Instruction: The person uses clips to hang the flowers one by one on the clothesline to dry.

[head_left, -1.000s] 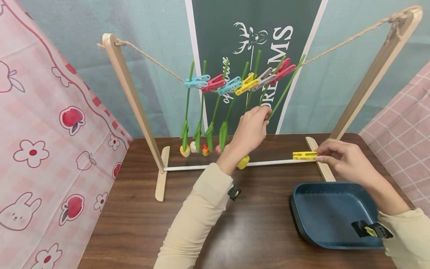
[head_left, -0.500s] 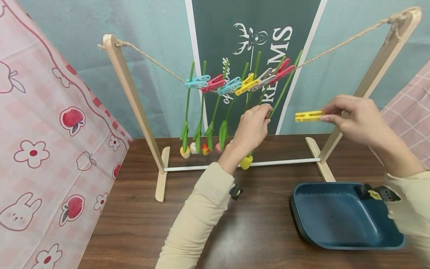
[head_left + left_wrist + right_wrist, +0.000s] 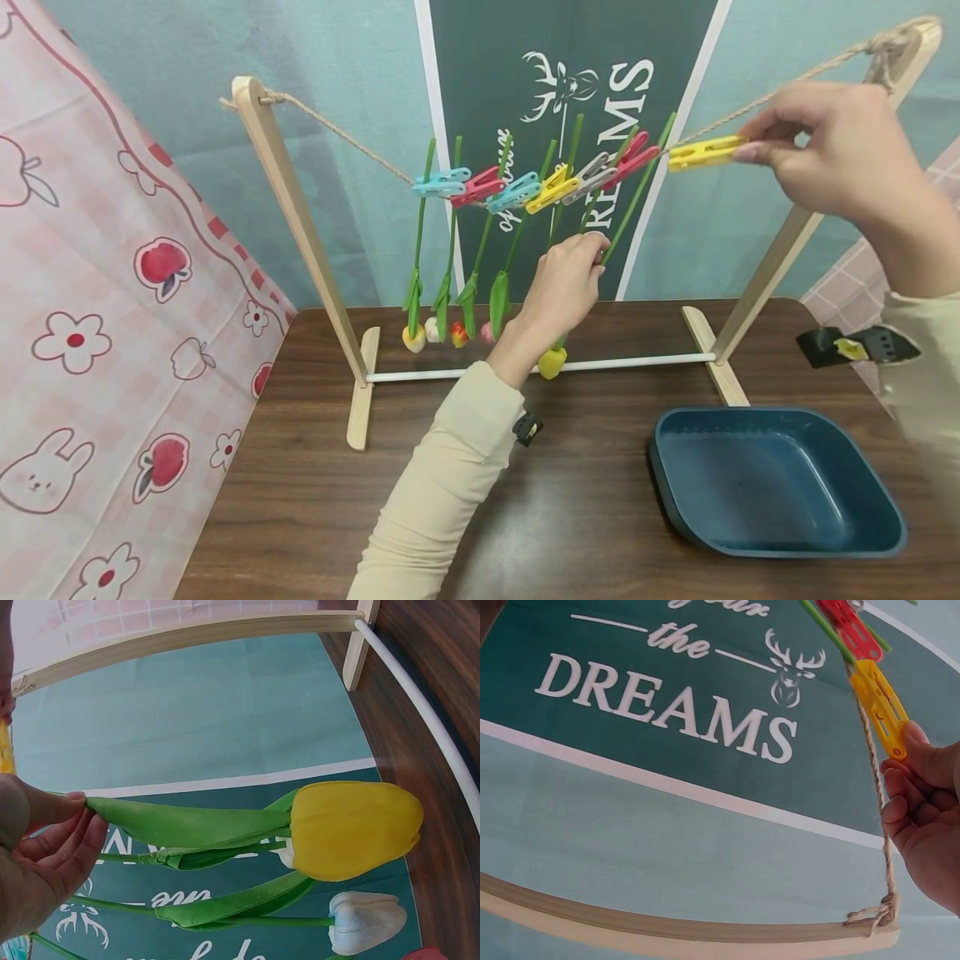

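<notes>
My left hand (image 3: pixel 564 279) pinches a yellow artificial tulip (image 3: pixel 356 831) by its green stem and leaf. The bloom hangs downward and the bare stem end rises past the rope (image 3: pixel 731 121), to the right of the last red clothespin (image 3: pixel 632 160). Between thumb and fingers, my right hand (image 3: pixel 847 154) pinches a yellow clothespin (image 3: pixel 705 153) by its near end. Its far tip sits at the rope, close beside the tulip's stem. To the left, several other tulips hang upside down from the rope under blue, red, yellow and grey clothespins (image 3: pixel 551 188).
The rope runs between two wooden posts (image 3: pixel 296 217) on flat feet, joined low down by a white rod (image 3: pixel 637 363). At the front right of the brown table (image 3: pixel 300 517) stands a dark blue tray (image 3: pixel 757 483). A patterned pink curtain (image 3: pixel 112 292) borders the left.
My right hand has lifted the yellow clothespin from low by the right post's foot up to the rope. My left hand has stayed nearly still, while the yellow tulip's stem end has shifted slightly left and up.
</notes>
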`<state>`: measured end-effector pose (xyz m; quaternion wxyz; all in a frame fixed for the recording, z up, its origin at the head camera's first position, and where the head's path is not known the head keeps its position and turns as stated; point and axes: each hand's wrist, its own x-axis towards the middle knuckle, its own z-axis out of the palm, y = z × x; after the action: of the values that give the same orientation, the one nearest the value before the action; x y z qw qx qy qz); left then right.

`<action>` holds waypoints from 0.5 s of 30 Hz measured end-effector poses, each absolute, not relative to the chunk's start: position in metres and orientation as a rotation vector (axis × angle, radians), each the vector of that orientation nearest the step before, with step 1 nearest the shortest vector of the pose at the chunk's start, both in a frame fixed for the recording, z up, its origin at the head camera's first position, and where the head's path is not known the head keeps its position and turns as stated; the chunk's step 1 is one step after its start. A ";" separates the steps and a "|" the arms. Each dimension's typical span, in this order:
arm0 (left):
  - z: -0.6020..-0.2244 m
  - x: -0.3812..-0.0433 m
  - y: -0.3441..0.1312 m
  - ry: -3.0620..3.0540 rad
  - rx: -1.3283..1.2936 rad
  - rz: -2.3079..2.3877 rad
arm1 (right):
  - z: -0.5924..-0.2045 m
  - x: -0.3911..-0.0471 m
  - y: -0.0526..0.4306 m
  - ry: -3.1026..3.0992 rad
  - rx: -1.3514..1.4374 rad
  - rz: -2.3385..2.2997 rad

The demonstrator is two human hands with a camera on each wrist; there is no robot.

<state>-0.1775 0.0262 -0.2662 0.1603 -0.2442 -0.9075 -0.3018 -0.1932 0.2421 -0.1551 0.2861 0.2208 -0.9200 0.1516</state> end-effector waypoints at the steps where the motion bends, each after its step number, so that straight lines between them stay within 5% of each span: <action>1: -0.266 -0.178 0.026 -2.589 -0.699 -0.860 | -0.152 -0.195 0.241 -2.453 0.590 0.400; 15: -0.268 -0.179 0.025 -2.587 -0.690 -0.842 | -0.136 -0.211 0.225 -2.415 0.729 0.250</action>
<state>-0.1785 0.0255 -0.2679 0.1668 -0.2425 -0.9088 -0.2957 -0.2109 0.2251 -0.1364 0.2985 0.2745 -0.9092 0.0940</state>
